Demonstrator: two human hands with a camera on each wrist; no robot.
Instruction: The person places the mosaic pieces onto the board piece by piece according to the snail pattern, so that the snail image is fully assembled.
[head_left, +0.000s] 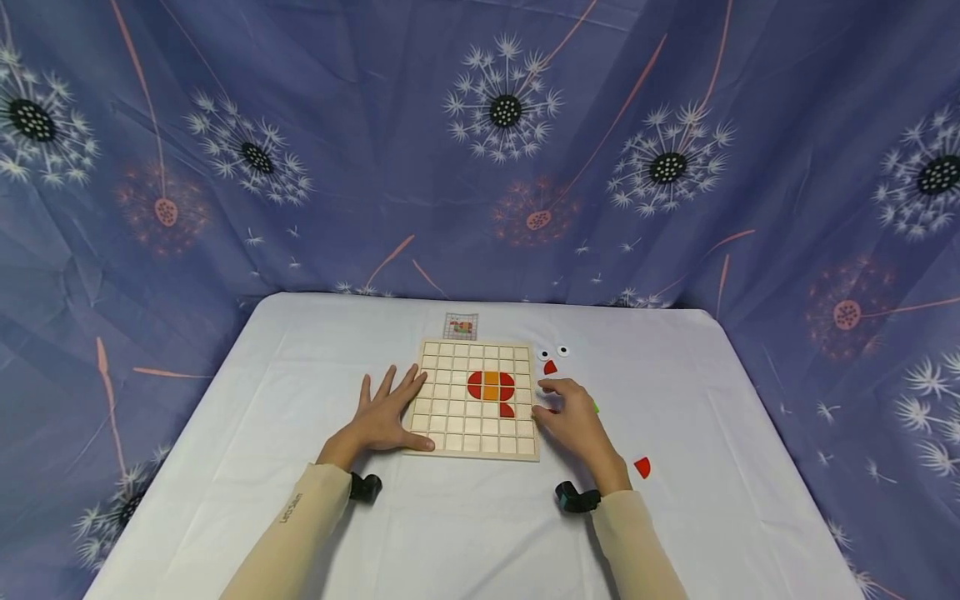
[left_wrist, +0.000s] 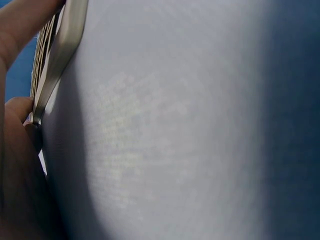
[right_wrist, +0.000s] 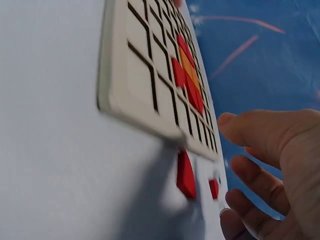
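Note:
A pale wooden grid board [head_left: 465, 425] lies on the white table. My left hand [head_left: 382, 417] rests with spread fingers on its left side, the thumb over the near edge. Orange pieces [head_left: 491, 386] with rounded red pieces [head_left: 475, 385] on either side sit in the grid, and a red quarter-round piece [head_left: 507, 410] is below them at right. Just beyond the board's right edge is my right hand [head_left: 573, 417], thumb and fingers parted and holding nothing. In the right wrist view, a loose red piece [right_wrist: 185, 175] lies beside the board, near these fingers.
A small picture card [head_left: 461, 327] lies behind the board. Right of the board are two eye discs [head_left: 563, 351] and another red piece [head_left: 551, 367]. A green piece [head_left: 596, 407] is partly hidden by the right hand. One red piece [head_left: 642, 467] lies farther right.

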